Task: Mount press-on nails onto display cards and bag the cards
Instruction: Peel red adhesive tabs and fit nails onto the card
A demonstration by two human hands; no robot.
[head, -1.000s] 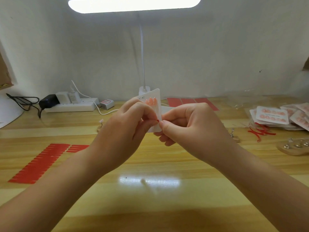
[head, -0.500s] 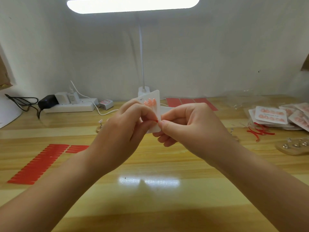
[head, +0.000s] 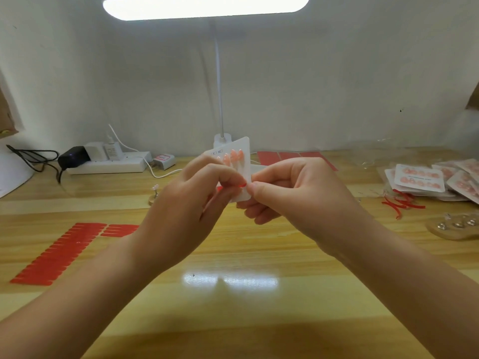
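A white display card [head: 245, 151] stands tilted above the wooden table, with a few pink press-on nails [head: 234, 158] stuck near its top. My left hand [head: 189, 203] grips the card's left side, thumb and forefinger pinched at its lower edge. My right hand [head: 293, 195] meets it from the right, fingertips pinched on a thin red strip [head: 242, 185] at the card's edge. The lower part of the card is hidden behind my fingers.
A sheet of red adhesive strips [head: 59, 250] lies at the left. Finished cards [head: 425, 178] are piled at the right, with peeled red strips [head: 400, 203] and a wooden nail stand [head: 456, 228] nearby. Behind are a lamp [head: 220, 73], power strip [head: 108, 165] and red sheets [head: 285, 156].
Both hands stay pinched together on the card; they have only shifted slightly, and the card sits at nearly the same tilt.
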